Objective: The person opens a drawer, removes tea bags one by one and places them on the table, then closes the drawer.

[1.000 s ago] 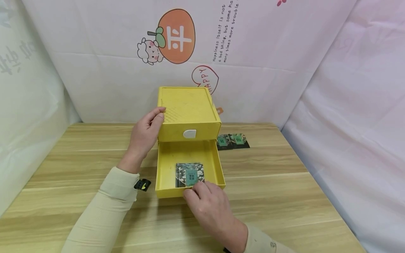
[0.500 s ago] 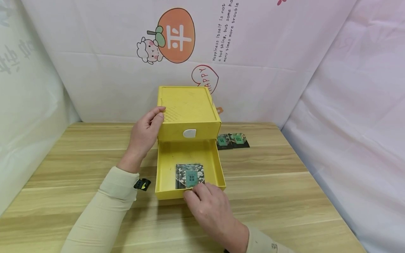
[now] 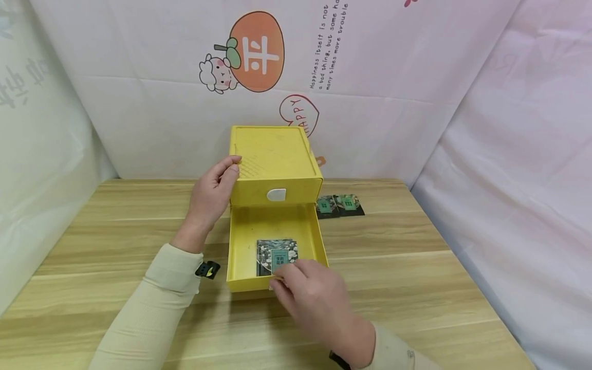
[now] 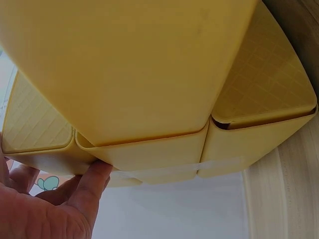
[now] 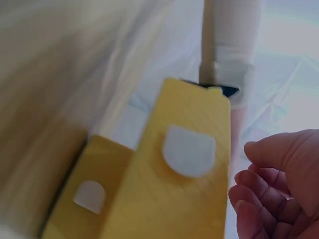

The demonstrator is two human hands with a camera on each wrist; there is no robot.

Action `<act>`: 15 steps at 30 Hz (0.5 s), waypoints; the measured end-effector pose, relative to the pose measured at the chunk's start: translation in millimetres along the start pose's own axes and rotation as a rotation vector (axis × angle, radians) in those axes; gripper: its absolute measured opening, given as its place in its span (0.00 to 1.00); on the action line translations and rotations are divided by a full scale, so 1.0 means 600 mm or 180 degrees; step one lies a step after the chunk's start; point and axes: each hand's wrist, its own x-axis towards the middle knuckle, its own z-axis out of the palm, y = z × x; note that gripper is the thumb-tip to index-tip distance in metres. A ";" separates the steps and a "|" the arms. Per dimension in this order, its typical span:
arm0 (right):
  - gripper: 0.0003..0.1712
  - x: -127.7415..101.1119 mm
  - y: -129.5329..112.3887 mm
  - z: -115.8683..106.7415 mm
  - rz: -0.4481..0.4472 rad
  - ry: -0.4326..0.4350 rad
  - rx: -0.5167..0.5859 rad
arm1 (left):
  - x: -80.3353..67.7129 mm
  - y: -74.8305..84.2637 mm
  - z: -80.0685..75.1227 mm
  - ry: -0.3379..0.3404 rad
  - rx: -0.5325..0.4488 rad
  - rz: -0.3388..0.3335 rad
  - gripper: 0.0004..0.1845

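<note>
Now my right hand (image 3: 311, 295) has crept a little forward over the front wall of the open yellow drawer (image 3: 242, 246), so its fingertips cover the near edge of the patterned card stack (image 3: 276, 254) lying on the drawer floor toward the front; half a second back they sat at the rim just short of it. Everything else has stayed put: the drawer is pulled out as far as before, and my left hand (image 3: 211, 197) still clasps the left side of the yellow drawer box (image 3: 273, 159), thumb on its top edge, fingers curled round its side wall. I read this as the reach for the cards going in, with no lift yet.

Whether the right hand already pinches the stack I cannot tell: from the head camera the fingers hide the contact, and the right wrist view is blurred, showing only loosely curled fingers (image 5: 259, 196) near the box front with its white tabs (image 5: 188, 150). Behind the box to its right, two more cards (image 3: 339, 205) lie on the wooden table (image 3: 416, 267), partly cut off by the box.
</note>
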 end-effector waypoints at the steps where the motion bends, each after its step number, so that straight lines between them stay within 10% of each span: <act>1: 0.09 0.005 0.004 -0.003 0.0053 0.0008 0.0015 | 0.000 0.000 0.000 0.0002 -0.0005 0.0001 0.29; 9: 0.25 0.043 0.050 -0.001 0.0297 -0.0102 -0.0323 | 0.000 0.001 -0.001 0.0010 0.0002 0.0030 0.29; 15: 0.35 0.062 0.073 0.005 0.0546 -0.0981 -0.0648 | 0.000 0.002 -0.001 -0.0002 0.0006 0.0025 0.29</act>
